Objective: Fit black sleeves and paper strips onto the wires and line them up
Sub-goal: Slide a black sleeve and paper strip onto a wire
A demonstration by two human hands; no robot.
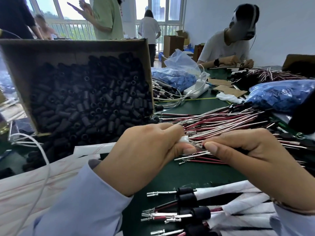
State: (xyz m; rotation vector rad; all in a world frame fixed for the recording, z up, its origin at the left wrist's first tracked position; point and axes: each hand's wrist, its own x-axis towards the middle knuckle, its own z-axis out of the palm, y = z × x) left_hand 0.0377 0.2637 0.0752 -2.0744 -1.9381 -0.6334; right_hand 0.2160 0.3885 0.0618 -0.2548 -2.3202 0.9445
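Observation:
My left hand (143, 155) pinches a small white paper strip (183, 139) at the middle of the green table. My right hand (247, 150) pinches the terminal ends of a few wires (198, 145), held right against that strip. A pile of loose red and white wires (221, 120) lies just behind my hands. A tilted cardboard box of black sleeves (88, 99) stands at the left. Near the front edge, several finished wires with black sleeves (186, 200) and white paper wraps (226, 189) lie side by side.
White paper strips (88, 149) lie under the box at the left. Bags of blue parts (281, 95) and a white power strip (196, 90) sit further back. A person (228, 46) works at the far right, others stand by the windows.

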